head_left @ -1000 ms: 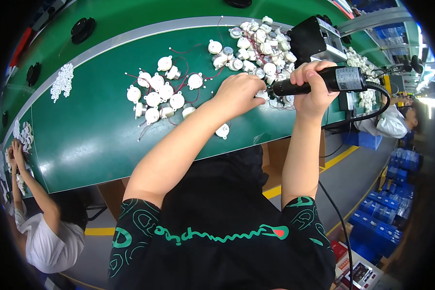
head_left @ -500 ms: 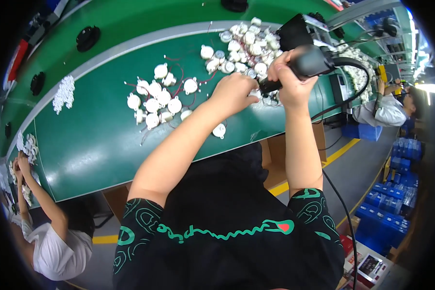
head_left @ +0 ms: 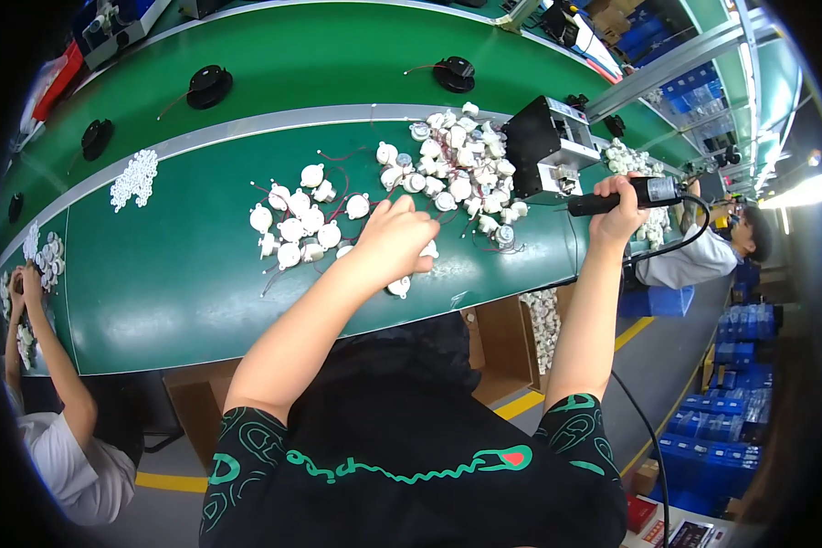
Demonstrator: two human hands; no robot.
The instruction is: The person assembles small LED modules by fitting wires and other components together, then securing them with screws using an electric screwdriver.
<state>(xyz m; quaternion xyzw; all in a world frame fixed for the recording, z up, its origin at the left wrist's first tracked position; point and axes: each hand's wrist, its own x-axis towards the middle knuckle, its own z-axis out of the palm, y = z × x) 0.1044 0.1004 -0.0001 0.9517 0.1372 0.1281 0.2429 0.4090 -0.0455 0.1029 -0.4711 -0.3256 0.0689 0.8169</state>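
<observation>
My left hand (head_left: pixel 395 239) is closed over the green workbench (head_left: pixel 183 292), its fingertips around a small round white motor (head_left: pixel 430 249) that is mostly hidden. Just below that hand lies another white motor (head_left: pixel 399 287). Off to the right, my right hand (head_left: pixel 619 212) wraps around a black electric screwdriver (head_left: pixel 653 192) with a cable at its rear. The screwdriver lies nearly level, its front end by a black box-shaped screw feeder (head_left: pixel 546 151). A group of white motors with red wires (head_left: pixel 300 219) lies left of my left hand.
A larger heap of white motors (head_left: pixel 461 160) lies beside the feeder. Small white parts (head_left: pixel 134 180) are piled at the left. Behind the bench runs a green conveyor (head_left: pixel 329 64) carrying black round units (head_left: pixel 210 87). Co-workers sit at both sides. Cardboard boxes (head_left: pixel 502 352) stand under the bench.
My right hand has carried the screwdriver rightward, away from my left hand, to the feeder. My left hand has come back toward me and to the left. The view has shifted somewhat.
</observation>
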